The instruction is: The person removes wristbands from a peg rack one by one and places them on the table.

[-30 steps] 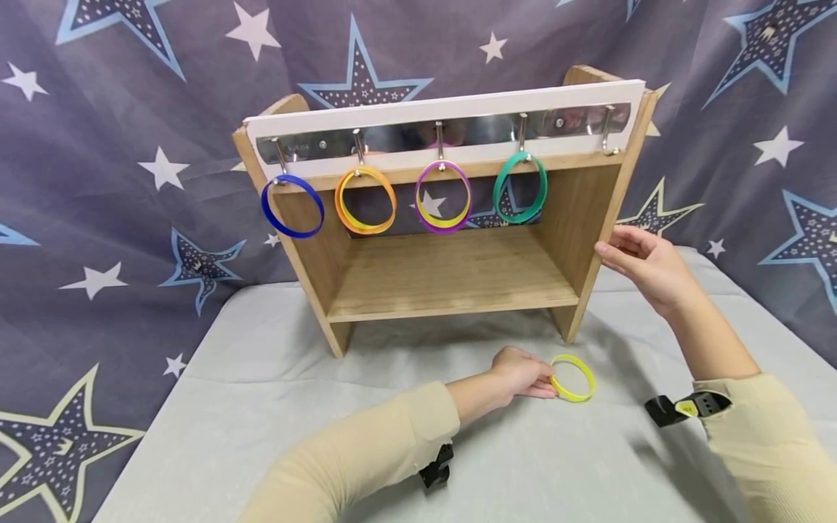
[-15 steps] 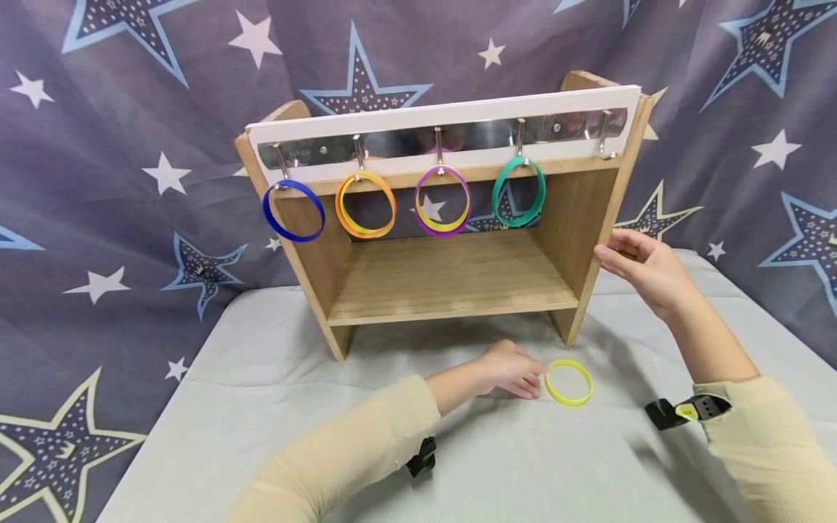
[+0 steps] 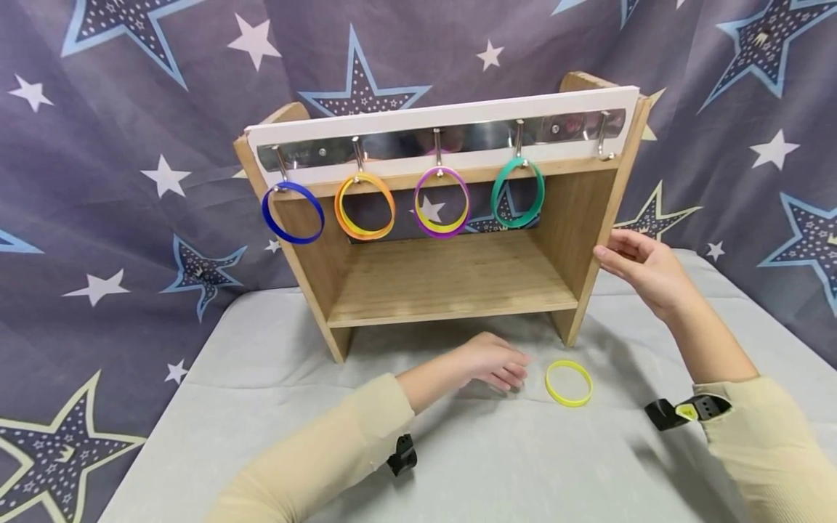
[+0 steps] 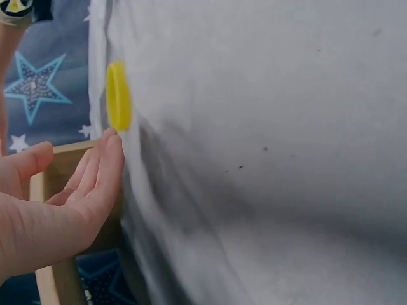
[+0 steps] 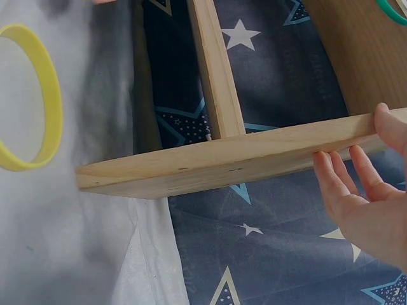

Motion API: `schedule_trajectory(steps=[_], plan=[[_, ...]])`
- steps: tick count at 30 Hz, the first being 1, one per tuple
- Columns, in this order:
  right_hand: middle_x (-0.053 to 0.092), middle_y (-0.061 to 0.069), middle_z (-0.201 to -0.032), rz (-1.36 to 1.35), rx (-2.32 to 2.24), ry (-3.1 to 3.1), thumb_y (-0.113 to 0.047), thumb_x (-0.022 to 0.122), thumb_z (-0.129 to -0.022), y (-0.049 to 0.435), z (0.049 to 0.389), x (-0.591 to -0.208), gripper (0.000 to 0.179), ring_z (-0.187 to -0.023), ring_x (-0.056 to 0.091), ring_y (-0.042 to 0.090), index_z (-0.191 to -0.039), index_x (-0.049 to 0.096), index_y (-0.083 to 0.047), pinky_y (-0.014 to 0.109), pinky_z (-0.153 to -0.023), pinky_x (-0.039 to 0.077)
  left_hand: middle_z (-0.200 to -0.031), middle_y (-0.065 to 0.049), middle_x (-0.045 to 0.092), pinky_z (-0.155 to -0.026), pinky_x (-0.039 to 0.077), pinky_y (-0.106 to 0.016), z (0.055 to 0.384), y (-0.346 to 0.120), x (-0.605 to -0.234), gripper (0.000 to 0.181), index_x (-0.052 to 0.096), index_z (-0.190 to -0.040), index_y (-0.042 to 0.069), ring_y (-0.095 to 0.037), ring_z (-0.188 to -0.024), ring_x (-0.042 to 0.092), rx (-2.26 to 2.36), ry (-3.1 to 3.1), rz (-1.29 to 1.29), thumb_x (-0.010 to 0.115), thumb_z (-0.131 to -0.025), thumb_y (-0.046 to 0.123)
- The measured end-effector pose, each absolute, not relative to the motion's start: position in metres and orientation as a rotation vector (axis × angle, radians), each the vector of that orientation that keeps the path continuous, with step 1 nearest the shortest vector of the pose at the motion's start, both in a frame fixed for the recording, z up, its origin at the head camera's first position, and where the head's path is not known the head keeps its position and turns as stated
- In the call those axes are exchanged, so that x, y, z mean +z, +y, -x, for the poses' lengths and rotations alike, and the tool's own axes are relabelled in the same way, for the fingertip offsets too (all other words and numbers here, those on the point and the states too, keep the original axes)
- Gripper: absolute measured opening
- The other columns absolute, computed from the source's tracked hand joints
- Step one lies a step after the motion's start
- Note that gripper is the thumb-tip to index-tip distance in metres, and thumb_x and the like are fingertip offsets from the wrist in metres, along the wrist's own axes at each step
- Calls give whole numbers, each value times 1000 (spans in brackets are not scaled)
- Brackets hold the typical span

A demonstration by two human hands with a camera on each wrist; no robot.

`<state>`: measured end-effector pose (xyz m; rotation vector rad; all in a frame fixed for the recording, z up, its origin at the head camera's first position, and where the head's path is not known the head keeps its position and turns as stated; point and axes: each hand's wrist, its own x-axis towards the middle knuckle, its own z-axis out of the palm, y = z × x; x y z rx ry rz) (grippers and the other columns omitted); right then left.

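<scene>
A yellow wristband [image 3: 569, 383] lies flat on the grey cloth in front of the wooden shelf [image 3: 451, 280]. To its left, my left hand [image 3: 495, 361] hovers over the cloth with relaxed fingers and nothing in them; the left wrist view has the same hand [image 4: 70, 197] beside the shelf's wood. My right hand [image 3: 644, 272] holds the shelf's right side panel, thumb at the front edge and fingertips against the outer face [image 5: 356, 184]. Along the top rail hang a blue band [image 3: 293, 212], an orange-and-yellow pair [image 3: 391, 205], a purple-and-yellow pair [image 3: 466, 200] and a green band [image 3: 540, 190].
The metal hook strip [image 3: 477, 138] is fixed on a white board, with a further hook [image 3: 604, 138] at its right end. A star-patterned curtain [image 3: 163, 232] stands behind the cloth-covered table [image 3: 261, 421].
My left hand has let go of the yellow wristband and drawn back to the left, leaving it on the cloth. My right hand stays on the shelf panel.
</scene>
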<state>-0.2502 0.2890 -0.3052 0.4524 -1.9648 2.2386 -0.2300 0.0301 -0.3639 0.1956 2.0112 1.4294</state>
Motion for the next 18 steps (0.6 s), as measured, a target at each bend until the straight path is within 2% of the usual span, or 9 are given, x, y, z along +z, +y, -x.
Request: schedule_trajectory(steps=[5, 9, 18], plan=[[69, -11, -92, -447, 2244, -1962, 6, 57, -91, 289, 251, -306, 28, -85, 65, -1, -103, 65, -19, 11, -77, 56, -114, -28, 67, -85, 61, -38, 229, 25, -350, 35, 57, -117, -9, -39, -106, 67, 1483, 1989, -221, 62, -92, 15], [69, -11, -92, -440, 2246, -1966, 5, 57, -91, 289, 250, -306, 28, -85, 65, -1, -104, 64, -19, 10, -77, 56, -118, -26, 66, -90, 59, -39, 226, 19, -332, 34, 61, -116, -7, -36, -108, 67, 1490, 2005, -286, 60, -94, 18], [66, -12, -92, -403, 2248, -1977, 2, 60, -90, 290, 249, -306, 26, -86, 64, -2, -106, 60, -20, 10, -78, 56, -116, -20, 69, -89, 59, -30, 211, 9, -286, 30, 63, -117, -3, -29, -106, 69, 1560, 2124, -415, 57, -95, 16]])
